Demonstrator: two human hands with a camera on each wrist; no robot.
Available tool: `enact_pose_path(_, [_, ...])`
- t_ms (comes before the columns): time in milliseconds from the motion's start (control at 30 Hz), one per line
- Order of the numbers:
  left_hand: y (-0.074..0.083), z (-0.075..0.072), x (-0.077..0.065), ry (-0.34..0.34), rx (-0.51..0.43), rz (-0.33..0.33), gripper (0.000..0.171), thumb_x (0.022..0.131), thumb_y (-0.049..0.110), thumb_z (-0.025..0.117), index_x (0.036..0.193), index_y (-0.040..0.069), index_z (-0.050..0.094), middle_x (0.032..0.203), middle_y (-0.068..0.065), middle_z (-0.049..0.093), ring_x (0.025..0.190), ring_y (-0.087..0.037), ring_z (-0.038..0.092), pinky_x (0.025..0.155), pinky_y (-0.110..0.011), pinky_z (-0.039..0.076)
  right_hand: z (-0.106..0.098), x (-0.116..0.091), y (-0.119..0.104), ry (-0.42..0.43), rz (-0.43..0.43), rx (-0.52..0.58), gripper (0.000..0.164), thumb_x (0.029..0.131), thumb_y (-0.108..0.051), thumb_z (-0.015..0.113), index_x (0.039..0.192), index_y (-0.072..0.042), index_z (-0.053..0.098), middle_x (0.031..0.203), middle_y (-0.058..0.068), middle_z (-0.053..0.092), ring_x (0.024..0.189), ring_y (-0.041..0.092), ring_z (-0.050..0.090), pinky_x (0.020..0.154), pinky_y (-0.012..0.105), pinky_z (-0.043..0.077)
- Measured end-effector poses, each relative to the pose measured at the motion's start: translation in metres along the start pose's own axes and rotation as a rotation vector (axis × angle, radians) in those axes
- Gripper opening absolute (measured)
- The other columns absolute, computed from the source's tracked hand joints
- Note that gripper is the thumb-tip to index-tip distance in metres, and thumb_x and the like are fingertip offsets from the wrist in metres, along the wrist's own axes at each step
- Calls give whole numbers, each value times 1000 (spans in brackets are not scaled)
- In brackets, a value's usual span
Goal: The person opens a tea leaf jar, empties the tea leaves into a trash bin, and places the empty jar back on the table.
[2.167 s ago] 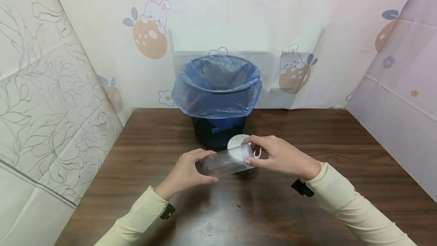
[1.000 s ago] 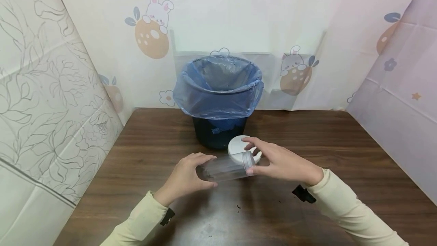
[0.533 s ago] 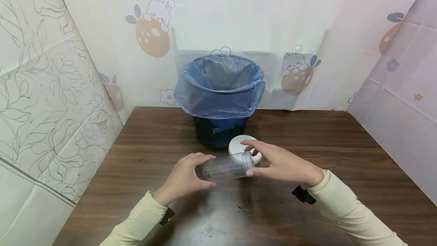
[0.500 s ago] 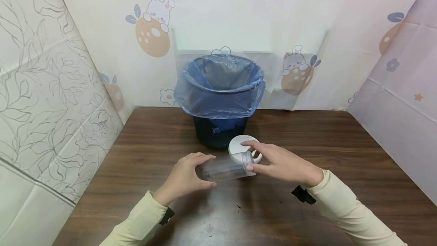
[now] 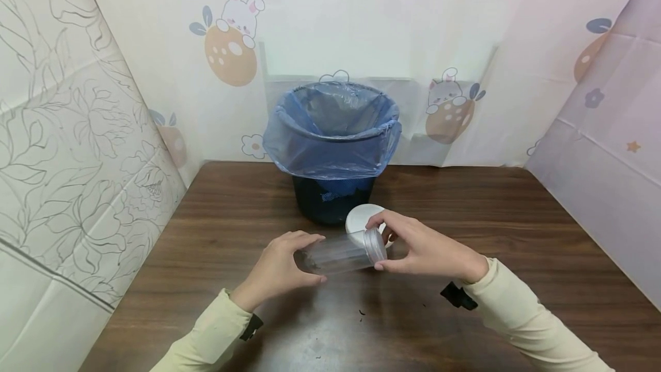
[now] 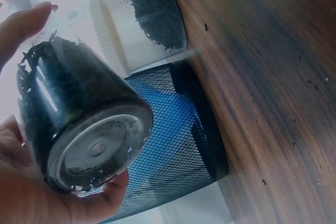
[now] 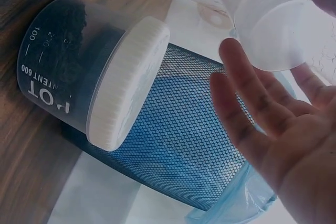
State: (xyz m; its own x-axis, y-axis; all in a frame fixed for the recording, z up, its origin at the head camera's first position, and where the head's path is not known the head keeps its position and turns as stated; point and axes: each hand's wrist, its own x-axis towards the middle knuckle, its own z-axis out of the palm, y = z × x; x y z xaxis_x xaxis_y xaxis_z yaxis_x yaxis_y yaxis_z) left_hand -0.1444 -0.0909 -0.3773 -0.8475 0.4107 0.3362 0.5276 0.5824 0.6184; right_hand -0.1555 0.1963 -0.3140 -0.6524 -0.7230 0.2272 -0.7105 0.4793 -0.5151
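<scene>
A clear jar (image 5: 338, 254) is held sideways above the tabletop (image 5: 206, 228), its base gripped by the left hand (image 5: 279, 268) and its cap (image 5: 375, 244) pinched by the right hand (image 5: 420, 245); contents could be spilled if loosened.

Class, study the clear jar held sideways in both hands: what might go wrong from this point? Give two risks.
1. The clear jar lies sideways above the table, gripped by the left hand, with the right hand at its cap. If the cap comes off here, the dark bits inside may spill.
2. The white-lidded jar stands just behind the right hand, whose fingers might knock it.
</scene>
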Motion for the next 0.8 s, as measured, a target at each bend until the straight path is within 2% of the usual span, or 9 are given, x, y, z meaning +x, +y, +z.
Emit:
enact_pose_path(133, [-1,-1,-1,1,-4,-17,65,59,32,90,119,19,67,108,10,63,97,-10,56,83,-37,48,1,0,2,31,-49,18,54,78,-19,79,121,-14,47,109,-6,52,88,9,55,76,30,51])
enact_pose_path(267, [-2,-2,-2,1,-13,-32,65,60,31,90,119,18,67,109,9,63,97,-11,57,84,-38,48,-1,-3,4,50,-57,9,54,77,-16,79,121,-15,48,110,-6,51,87,10,54,76,25,50])
enact_pose_path(533, [-8,-2,-6,11,12,-31,63,61,33,89,118,20,67,112,5,66,115,-25,55,95,-45,43,-9,-18,18,79,1,11,52,78,-11,78,121,-12,49,105,-5,52,83,9,56,75,27,51])
enact_pose_path(800, [-10,-7,-10,10,2,-44,64,61,31,89,119,17,67,116,0,65,120,-33,52,97,-50,41,-14,-42,41,100,49,-39,51,77,-9,79,120,-11,51,100,-4,51,78,9,53,63,26,50])
